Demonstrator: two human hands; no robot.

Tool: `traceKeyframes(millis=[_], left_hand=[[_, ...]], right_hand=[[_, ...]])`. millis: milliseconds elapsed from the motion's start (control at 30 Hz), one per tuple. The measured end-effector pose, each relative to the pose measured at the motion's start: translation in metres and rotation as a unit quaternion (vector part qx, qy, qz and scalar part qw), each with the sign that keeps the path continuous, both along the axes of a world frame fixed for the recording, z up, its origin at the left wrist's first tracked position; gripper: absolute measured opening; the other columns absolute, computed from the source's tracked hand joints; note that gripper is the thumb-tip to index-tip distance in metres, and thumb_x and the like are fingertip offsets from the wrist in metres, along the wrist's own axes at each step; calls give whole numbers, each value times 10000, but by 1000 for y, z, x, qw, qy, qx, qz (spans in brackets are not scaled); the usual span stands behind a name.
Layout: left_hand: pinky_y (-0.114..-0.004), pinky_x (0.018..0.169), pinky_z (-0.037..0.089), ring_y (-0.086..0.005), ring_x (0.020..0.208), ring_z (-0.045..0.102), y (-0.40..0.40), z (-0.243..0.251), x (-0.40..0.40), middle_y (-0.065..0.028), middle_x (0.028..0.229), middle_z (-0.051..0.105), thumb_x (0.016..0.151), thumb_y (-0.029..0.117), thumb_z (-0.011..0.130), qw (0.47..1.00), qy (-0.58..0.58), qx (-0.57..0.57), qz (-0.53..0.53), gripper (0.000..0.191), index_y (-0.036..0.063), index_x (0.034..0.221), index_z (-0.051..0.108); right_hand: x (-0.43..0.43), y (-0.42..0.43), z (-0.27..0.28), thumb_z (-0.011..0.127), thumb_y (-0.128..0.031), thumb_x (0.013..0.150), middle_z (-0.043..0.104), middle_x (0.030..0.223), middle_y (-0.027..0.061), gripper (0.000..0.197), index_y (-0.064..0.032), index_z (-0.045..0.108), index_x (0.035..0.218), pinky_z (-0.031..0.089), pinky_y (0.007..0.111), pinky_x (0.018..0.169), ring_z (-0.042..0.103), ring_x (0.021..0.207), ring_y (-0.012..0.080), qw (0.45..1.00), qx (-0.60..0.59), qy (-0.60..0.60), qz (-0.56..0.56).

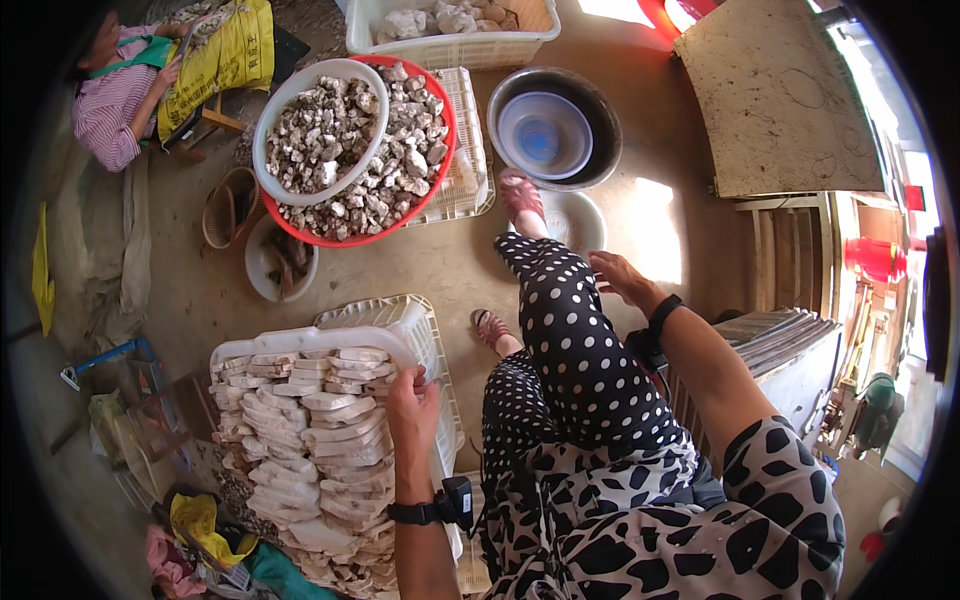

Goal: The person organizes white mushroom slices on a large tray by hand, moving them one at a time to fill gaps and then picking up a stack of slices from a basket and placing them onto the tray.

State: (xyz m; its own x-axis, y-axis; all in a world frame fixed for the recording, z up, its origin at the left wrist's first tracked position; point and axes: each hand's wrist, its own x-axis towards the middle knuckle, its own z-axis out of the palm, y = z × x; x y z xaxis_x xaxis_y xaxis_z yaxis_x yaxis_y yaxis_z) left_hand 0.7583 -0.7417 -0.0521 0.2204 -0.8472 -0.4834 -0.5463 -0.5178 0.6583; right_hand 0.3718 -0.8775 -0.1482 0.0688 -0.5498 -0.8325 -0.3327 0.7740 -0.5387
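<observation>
My left hand [414,409] lies at the right rim of a white plastic crate [322,339] filled with rows of pale, flat slabs [330,442]; whether the fingers grip the rim is hard to see. My right hand [619,276] is beside my raised knee, fingers apart, holding nothing visible. Near it on the floor is a whitish basin [581,217], partly behind my leg. Beyond that, a blue-purple basin [545,135] sits inside a larger dark basin [609,154]. A white-rimmed bowl [259,142] of small rough stones rests on a red tub [450,112] of larger stones.
At upper left, a co-worker [120,97] sits with a yellow sack [232,67] across the lap. A white crate [450,52] with lumps stands at the top. To the right are a worn board [780,97] and stacked thin panels [780,341]. Plastic bags [202,525] lie lower left.
</observation>
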Motion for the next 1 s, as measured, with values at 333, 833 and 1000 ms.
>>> traceKeyframes(millis=[333, 833, 1000], left_hand=[[-293, 682, 507, -193, 746, 623, 21, -3, 5, -126, 868, 631, 785, 17, 598, 1000, -2, -10, -1, 262, -18, 1044, 578], [-358, 756, 488, -267, 820, 618, 0, 1, -13, -159, 931, 622, 766, 40, 653, 998, 17, 60, -33, 310, -19, 1061, 579], [-363, 761, 486, -278, 830, 616, -15, 4, -18, -164, 941, 621, 768, 40, 660, 996, 7, 54, -67, 318, -25, 1068, 577]], right_hand=[[57, -46, -74, 472, -141, 846, 518, 1227, 260, 320, 1, 534, 1126, 464, 403, 918, 572, 1048, 390, 945, -276, -51, 168], [103, -70, -68, 466, -96, 836, 648, 1010, 177, 263, -39, 655, 1009, 459, 382, 882, 610, 974, 327, 947, -268, 124, 127], [99, -63, -59, 472, -48, 817, 610, 1021, 174, 268, -58, 653, 1014, 469, 384, 863, 598, 957, 326, 929, -329, 104, 137]])
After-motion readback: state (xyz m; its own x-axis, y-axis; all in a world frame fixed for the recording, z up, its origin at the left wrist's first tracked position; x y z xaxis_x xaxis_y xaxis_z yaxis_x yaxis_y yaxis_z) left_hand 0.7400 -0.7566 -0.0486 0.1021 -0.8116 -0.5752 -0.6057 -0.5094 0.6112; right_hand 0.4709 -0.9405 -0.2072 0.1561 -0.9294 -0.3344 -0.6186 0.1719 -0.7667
